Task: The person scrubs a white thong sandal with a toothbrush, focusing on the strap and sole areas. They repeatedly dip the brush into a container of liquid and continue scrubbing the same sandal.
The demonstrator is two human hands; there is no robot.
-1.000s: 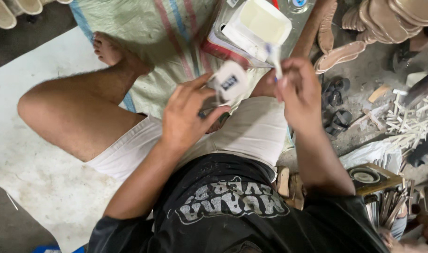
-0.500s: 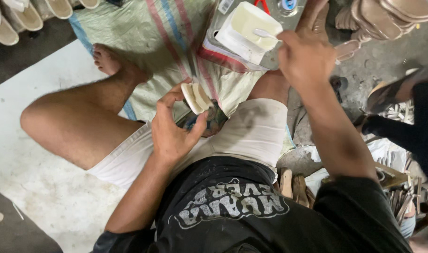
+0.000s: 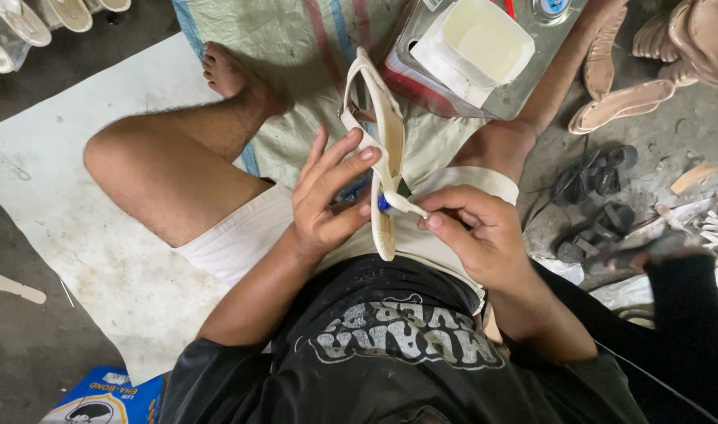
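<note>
I sit cross-legged on a woven sack. My left hand [image 3: 327, 196] holds a cream sandal [image 3: 382, 133] on edge over my lap, thumb and fingers pressed on its side. My right hand [image 3: 476, 232] pinches a small glue-coated brush [image 3: 398, 204] with a blue ferrule, its tip touching the sandal's sole edge. Ahead stands a metal tin [image 3: 422, 47] with an open white container of pale glue [image 3: 484, 39] resting on it.
Several tan sandals [image 3: 657, 71] lie at the upper right, dark buckled straps [image 3: 594, 180] on the grey floor beside my right knee. White sandals [image 3: 21, 23] line the upper left. A dark sleeve [image 3: 688, 314] shows at the right. A blue packet [image 3: 100, 396] lies near my left.
My right hand came back from the glue container with the brush to the sandal. My left hand turned the sandal up on edge and raised it.
</note>
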